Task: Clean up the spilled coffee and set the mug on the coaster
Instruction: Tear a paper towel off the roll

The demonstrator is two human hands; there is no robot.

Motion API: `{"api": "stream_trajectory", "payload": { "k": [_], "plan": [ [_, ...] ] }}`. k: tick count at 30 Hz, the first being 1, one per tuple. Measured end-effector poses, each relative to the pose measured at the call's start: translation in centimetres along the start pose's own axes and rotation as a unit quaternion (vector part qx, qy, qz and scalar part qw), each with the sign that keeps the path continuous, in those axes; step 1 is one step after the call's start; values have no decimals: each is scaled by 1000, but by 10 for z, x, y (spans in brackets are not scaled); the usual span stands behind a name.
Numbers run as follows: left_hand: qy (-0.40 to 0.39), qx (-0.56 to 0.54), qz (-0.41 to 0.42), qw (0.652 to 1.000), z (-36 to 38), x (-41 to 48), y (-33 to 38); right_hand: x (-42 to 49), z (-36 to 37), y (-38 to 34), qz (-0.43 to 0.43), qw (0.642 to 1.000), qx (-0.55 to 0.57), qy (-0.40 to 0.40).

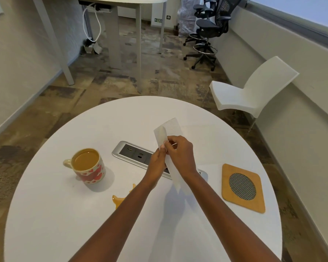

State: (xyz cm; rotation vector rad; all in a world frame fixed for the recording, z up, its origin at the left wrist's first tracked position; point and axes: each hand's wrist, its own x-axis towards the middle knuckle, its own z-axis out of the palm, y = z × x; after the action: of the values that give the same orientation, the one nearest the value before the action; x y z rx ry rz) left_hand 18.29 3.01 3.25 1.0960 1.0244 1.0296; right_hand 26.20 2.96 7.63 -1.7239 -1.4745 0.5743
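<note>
A cream mug (89,167) with red hearts stands upright on the left of the round white table (64,214), full of light brown coffee. A small amber coffee spill (119,200) lies on the table, partly hidden under my left forearm. The square wooden coaster (242,188) with a mesh centre lies at the right. Above the table's middle, my left hand (156,162) and my right hand (180,154) both pinch a long white paper towel (170,133), which hangs folded between them.
A silver power and USB socket panel (133,153) is set into the table's centre, below my hands. A white plastic chair (252,91) stands beyond the table at right. Black office chairs (208,29) and a tall desk (121,35) are farther back.
</note>
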Motion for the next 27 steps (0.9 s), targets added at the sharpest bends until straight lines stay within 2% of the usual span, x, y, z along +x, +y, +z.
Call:
{"api": "stream_trajectory", "payload": {
  "k": [10, 17, 22, 25, 27],
  "plan": [
    [-12, 17, -8, 1000, -60, -16, 12, -24, 43, -37, -20, 999, 7, -47],
    [-31, -3, -23, 999, -82, -27, 15, -34, 60, -53, -20, 999, 12, -49],
    [-37, -7, -26, 999, -95, -32, 12, -40, 67, -60, 1, 995, 81, -55],
    [-17, -50, -35, 998, -104, -32, 10, -40, 68, -61, 19, 990, 121, -74],
    [0, -82, -46, 996, -110, -33, 8, -40, 65, -60, 16, 986, 155, -60]
  ]
}}
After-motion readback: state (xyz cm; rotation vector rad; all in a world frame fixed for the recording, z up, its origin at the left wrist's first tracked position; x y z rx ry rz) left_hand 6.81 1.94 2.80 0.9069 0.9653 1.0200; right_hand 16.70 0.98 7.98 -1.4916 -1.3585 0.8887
